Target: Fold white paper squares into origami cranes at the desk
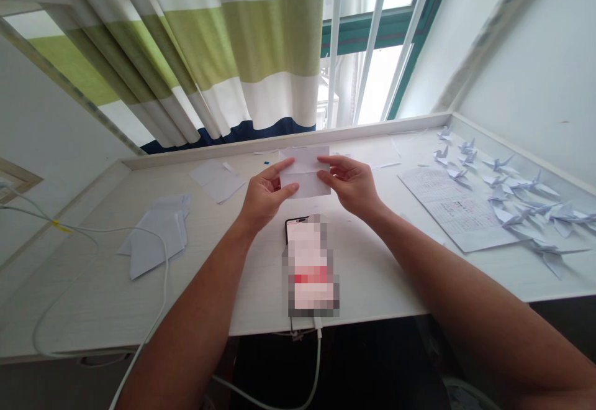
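A small white sheet of paper [306, 181] with a crease across its middle is held up over the desk between both hands. My left hand [267, 194] grips its left edge, thumb on the near face and index finger higher up. At the right edge, my right hand [350, 183] pinches the sheet between thumb and fingers. Below the paper a phone [310, 267] lies on the desk, its screen lit and blurred out, with a white cable [319, 351] at its lower end.
Folded paper cranes [505, 195] crowd the desk's right side, beside and partly over a written sheet [459, 214]. Stacked white papers [161, 236] lie at the left, more loose papers [216, 180] behind. A white cable [162, 261] crosses the left side. A raised rim [279, 140] edges the desk's back.
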A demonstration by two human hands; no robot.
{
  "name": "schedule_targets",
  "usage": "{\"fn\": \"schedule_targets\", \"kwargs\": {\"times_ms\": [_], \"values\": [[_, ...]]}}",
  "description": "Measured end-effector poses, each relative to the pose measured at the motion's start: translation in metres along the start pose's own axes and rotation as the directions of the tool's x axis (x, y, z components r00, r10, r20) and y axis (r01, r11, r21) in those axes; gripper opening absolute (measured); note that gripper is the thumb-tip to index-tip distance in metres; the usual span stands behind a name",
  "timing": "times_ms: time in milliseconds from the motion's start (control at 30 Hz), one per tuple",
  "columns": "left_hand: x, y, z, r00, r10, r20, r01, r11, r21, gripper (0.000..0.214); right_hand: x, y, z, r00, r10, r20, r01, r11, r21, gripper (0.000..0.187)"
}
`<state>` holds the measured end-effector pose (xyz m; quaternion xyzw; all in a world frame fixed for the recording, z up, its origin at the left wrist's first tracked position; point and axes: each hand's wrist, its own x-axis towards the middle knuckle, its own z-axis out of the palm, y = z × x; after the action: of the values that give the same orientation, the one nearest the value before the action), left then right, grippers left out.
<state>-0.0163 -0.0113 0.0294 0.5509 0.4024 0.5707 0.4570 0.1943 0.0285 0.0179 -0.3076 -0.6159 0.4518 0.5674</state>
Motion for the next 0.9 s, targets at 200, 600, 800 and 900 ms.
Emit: {"fn": "schedule_targets", "kwargs": {"times_ms": [200,600,800,900], "values": [[-0.003,0.004,0.004,1.0,0.018,0.014,-0.016,0.996,-0.087,0.081,0.0,-0.008,-0.001,1.0,0.016,0.005,-0.017,0.999,0.04,0.051],[0.0,-0.005,0.006,0.995,-0.042,-0.088,0.035,0.996,-0.082,0.067,-0.001,0.0,0.001,0.991,0.093,0.1,-0.101,0.991,0.084,0.044],[0.003,-0.007,0.008,0.989,0.008,-0.147,-0.021,0.996,-0.088,0.048,0.001,0.003,0.001,0.992,0.112,0.062,-0.114,0.993,0.042,0.035],[0.003,-0.007,0.007,0.984,-0.004,-0.176,-0.012,0.996,-0.09,0.044,0.001,0.001,0.001,0.991,0.123,0.052,-0.126,0.99,0.064,0.035]]}}
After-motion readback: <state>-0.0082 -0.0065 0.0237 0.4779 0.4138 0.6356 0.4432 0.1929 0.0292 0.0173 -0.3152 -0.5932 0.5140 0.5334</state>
